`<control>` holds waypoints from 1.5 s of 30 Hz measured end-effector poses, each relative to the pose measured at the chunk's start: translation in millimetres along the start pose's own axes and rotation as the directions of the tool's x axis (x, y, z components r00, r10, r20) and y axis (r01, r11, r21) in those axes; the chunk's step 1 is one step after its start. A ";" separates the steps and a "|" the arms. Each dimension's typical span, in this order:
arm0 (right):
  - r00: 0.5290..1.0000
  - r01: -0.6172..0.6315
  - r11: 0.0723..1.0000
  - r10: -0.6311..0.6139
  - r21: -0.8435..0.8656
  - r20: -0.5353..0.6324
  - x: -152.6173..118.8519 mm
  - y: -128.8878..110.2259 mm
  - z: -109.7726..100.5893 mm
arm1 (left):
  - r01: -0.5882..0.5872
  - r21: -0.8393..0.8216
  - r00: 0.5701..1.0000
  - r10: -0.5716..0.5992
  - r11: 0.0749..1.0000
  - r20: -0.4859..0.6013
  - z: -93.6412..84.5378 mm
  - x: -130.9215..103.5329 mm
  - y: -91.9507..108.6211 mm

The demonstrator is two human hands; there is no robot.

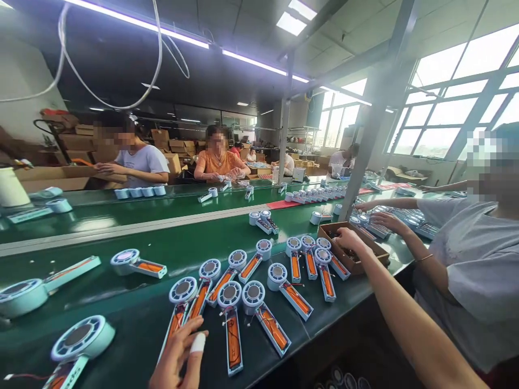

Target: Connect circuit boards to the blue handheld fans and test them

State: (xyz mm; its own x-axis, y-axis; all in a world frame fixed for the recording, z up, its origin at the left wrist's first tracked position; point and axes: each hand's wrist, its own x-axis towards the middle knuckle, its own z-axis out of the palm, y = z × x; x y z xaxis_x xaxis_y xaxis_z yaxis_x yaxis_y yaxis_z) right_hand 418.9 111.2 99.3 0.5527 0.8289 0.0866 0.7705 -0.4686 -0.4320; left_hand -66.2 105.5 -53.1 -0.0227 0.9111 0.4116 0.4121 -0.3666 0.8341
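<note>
- Head view: pale-blue fan-like units (229, 294) lie in a loose cluster on the dark green worktable (138, 308), between the two hands, handles mostly toward the wearer.
- Left hand (178, 354), thumb and fingers parted, is over the handle of the cluster's leftmost unit; it may be touching it, but the overlap hides any contact.
- Right hand (352, 240) reaches into the cardboard box (356, 265); its fingertips are hidden, so I cannot tell whether they grip anything.
- Each unit looks light and stiff, its smooth shell likely a little slippery; the thin wires (222, 313) and exposed orange insert (234, 346) seem the fragile parts.
- Best hold: the round head's outer rim or the handle's side walls, clear of the loose leads.
- Near table edge runs diagonally just beyond the handle ends; more room lies left of the cluster. To the right, a co-worker's hand (389, 221) is near the box.
</note>
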 end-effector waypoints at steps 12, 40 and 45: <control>0.965 0.065 0.977 -0.114 -0.205 -0.236 -12.3 0.1 -12.8 | -0.021 0.126 0.980 -0.004 0.992 0.199 23.6 -39.7 50.3; 0.810 0.537 0.842 -0.529 0.041 0.255 -215.5 -187.9 145.3 | 0.434 -0.160 0.872 -0.368 0.886 0.323 -10.4 -35.8 77.0; 0.687 0.693 0.689 -0.720 0.213 0.092 -216.7 -173.3 148.9 | 0.446 -0.178 0.867 -0.374 0.877 0.328 -9.5 -31.5 80.2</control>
State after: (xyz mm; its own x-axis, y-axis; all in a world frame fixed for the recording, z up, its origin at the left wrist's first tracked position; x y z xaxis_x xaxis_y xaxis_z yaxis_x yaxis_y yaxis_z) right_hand 118.3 58.3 21.7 -0.2043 0.9355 0.2883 0.8459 0.3170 -0.4290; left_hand -41.0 45.6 4.3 0.1249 0.9893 -0.0757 0.1892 0.0511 0.9806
